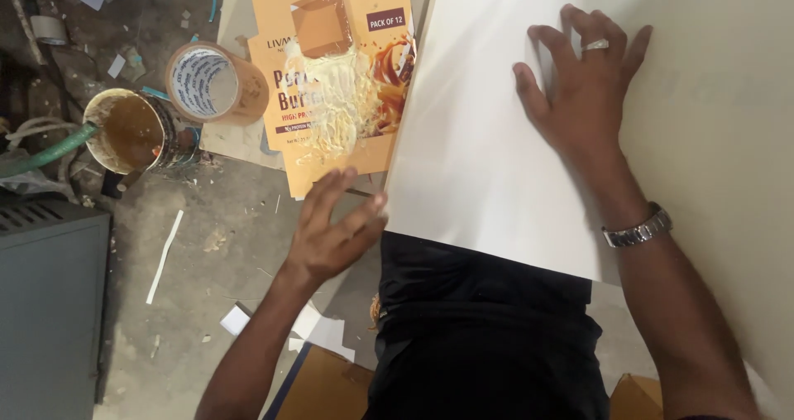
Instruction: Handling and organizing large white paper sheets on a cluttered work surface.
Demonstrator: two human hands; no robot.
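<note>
- Two hands on the job: right hand (589, 89) lies flat, fingers spread, pressing the large white sheet (496, 139) onto the worktop; keep that palm down so the sheet can't slide.
- Left hand (335, 230) hovers open at the sheet's near left corner, grip spread and pinching nothing; bring it onto the edge, don't lift.
- White sheet sits right of the orange printed carton (331, 72), overlapping its edge; that carton carries a pale glue smear, so keep your fingers clean.
- Glue tin (132, 130) and tape roll (211, 81) lie left on the floor, well apart; smooth outward from the pressing palm.
</note>
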